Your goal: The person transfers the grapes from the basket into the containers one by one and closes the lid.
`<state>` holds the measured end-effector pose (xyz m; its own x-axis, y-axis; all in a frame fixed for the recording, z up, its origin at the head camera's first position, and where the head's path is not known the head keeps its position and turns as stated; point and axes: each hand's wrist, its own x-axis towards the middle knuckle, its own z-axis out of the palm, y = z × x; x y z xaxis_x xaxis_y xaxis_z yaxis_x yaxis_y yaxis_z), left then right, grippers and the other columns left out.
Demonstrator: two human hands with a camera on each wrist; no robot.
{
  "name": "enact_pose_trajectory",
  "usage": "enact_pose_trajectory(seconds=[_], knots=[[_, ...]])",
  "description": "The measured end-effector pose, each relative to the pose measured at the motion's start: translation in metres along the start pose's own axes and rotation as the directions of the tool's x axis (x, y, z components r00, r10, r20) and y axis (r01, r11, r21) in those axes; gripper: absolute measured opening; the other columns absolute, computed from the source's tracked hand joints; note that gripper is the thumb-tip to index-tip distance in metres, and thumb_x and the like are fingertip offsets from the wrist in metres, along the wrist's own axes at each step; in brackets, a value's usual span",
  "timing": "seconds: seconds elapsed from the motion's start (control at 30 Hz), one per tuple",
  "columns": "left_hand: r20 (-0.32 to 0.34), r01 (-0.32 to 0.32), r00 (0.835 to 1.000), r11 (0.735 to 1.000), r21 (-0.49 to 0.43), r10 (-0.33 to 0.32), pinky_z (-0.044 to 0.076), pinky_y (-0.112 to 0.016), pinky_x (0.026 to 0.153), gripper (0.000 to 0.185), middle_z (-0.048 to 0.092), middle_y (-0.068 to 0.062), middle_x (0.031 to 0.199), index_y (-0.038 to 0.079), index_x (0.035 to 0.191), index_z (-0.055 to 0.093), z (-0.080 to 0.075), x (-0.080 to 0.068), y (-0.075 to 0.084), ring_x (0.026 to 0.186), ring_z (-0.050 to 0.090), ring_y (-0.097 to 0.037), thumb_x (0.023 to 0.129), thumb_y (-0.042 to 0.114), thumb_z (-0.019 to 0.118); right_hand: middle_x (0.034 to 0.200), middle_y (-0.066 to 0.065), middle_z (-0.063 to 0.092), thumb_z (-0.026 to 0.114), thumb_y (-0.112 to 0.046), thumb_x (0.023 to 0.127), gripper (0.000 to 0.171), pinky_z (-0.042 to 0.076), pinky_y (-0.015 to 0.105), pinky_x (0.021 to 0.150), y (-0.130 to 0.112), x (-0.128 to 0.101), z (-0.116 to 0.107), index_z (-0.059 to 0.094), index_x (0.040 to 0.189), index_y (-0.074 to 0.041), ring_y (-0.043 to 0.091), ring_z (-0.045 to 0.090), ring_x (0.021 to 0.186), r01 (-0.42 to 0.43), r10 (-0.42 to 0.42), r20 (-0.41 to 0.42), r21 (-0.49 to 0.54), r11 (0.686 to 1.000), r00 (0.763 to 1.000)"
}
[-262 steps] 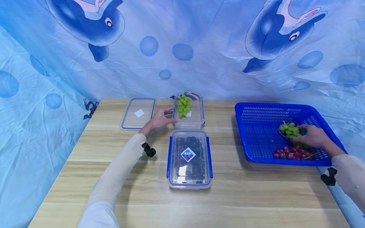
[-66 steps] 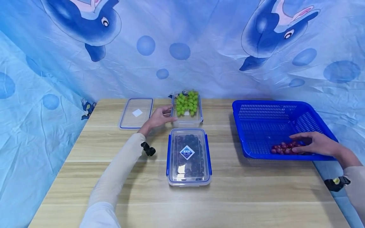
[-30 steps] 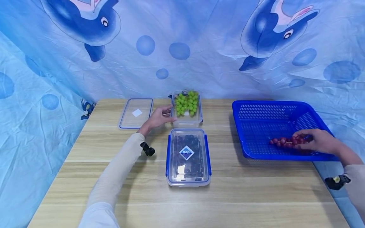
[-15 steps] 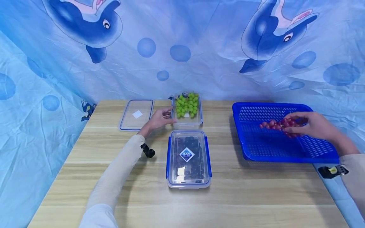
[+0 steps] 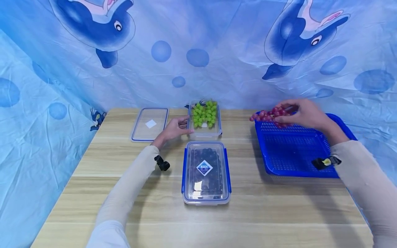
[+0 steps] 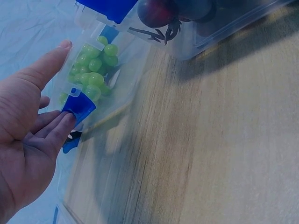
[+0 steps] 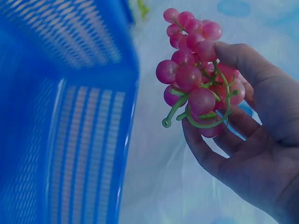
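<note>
My right hand [image 5: 304,113] holds a bunch of red grapes [image 5: 270,116] above the far rim of the blue plastic basket [image 5: 263,162]. In the right wrist view, thumb and fingers grip the bunch [image 7: 189,77], its green stem curling toward the camera. My left hand [image 5: 175,129] rests against the left side of an uncovered clear food container [image 5: 214,132] with green grapes [image 5: 204,113] inside. Its fingertips touch a blue side latch [image 6: 79,106] in the left wrist view, the thumb lying fairly straight along the wall.
A closed clear container [image 5: 206,191] with blue latches and dark grapes stands nearer on the wooden table [image 5: 149,210]. A loose clear lid [image 5: 150,132] with blue edging lies left of the uncovered container. A dolphin-print curtain [image 5: 229,79] hangs behind.
The right hand has lifted the red grapes out of the basket and moved up and left. Earlier, a second green bunch went from the basket into the uncovered container. The left hand stayed put.
</note>
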<state>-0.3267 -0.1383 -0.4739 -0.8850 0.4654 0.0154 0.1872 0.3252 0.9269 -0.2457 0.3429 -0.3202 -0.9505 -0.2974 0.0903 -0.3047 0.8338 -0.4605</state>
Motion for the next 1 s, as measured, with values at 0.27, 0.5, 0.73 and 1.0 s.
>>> enact_pose_trajectory(seconds=[0.27, 0.5, 0.73, 1.0], knots=[[-0.001, -0.007, 1.0, 1.0, -0.011, 0.007, 0.038, -0.046, 0.12, 0.076, 0.036, -0.028, 0.159, -0.008, 0.155, 0.032, 0.001, 0.001, -0.001, 0.143, 0.042, -0.042, 0.094, 0.008, 0.074, 0.119, 0.015, 0.072, 0.082, -0.034, 0.088, 0.05, 0.055, 0.026, 0.076, -0.042, 0.054, 0.025, 0.069, 0.129, -0.009, 0.03, 0.069, 0.102, 0.088, -0.09, 0.023, 0.063, 0.994, 0.996], [-0.003, -0.003, 1.0, 1.0, -0.025, 0.003, 0.037, -0.046, 0.12, 0.078, 0.036, -0.028, 0.159, -0.009, 0.154, 0.032, 0.001, 0.001, -0.001, 0.144, 0.042, -0.043, 0.093, 0.008, 0.076, 0.113, 0.013, 0.074, 0.083, -0.024, 0.088, 0.039, 0.059, 0.026, 0.065, -0.07, 0.097, 0.057, 0.072, 0.123, -0.01, 0.026, 0.073, 0.092, 0.154, -0.17, 0.053, 0.223, 0.963, 0.984], [-0.002, 0.002, 1.0, 1.0, -0.01, -0.002, 0.04, -0.043, 0.119, 0.082, 0.037, -0.023, 0.16, -0.008, 0.155, 0.033, 0.001, 0.001, -0.002, 0.143, 0.045, -0.037, 0.091, 0.016, 0.079, 0.111, 0.012, 0.074, 0.083, -0.023, 0.088, 0.04, 0.062, 0.033, 0.069, -0.091, 0.127, 0.095, 0.071, 0.124, -0.009, 0.026, 0.073, 0.092, 0.158, -0.192, 0.071, 0.329, 0.931, 0.979], [-0.009, 0.008, 1.0, 1.0, 0.028, -0.007, 0.04, -0.043, 0.119, 0.085, 0.039, -0.021, 0.16, -0.003, 0.155, 0.036, 0.0, 0.001, -0.004, 0.143, 0.045, -0.035, 0.089, 0.025, 0.082, 0.116, 0.009, 0.072, 0.083, -0.024, 0.088, 0.041, 0.062, 0.039, 0.081, -0.104, 0.148, 0.137, 0.071, 0.125, -0.01, 0.023, 0.07, 0.1, 0.16, -0.198, 0.073, 0.353, 0.922, 0.978]])
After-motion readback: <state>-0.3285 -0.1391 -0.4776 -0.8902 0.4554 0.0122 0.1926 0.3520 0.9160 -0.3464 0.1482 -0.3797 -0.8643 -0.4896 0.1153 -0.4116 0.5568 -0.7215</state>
